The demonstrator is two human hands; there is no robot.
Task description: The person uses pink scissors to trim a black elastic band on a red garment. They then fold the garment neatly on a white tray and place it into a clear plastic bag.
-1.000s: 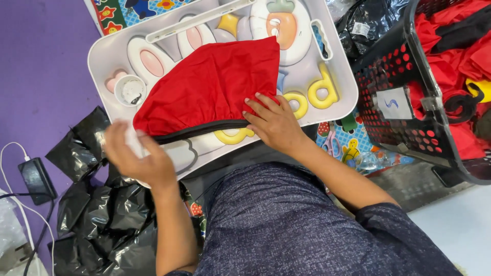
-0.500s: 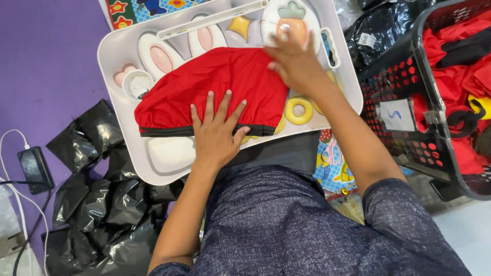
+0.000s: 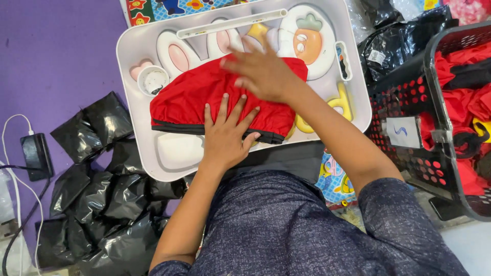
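White lap tray (image 3: 134, 51) bears red cloth (image 3: 194, 97) under flat, open-fingered left hand (image 3: 225, 135) and right hand (image 3: 263, 71), black basket (image 3: 409, 102) beside.

The left hand (image 3: 225, 138) is lying flat, fingers spread, on the near edge of a folded red garment (image 3: 204, 99). The right hand (image 3: 263, 71) is hovering over the far side of this garment, a little blurred. The garment is resting on a white lap tray (image 3: 133, 48) with rabbit and carrot shapes. Black plastic bags (image 3: 97, 194) are lying to the left, and a black basket (image 3: 409, 97) of red clothes is standing to the right.
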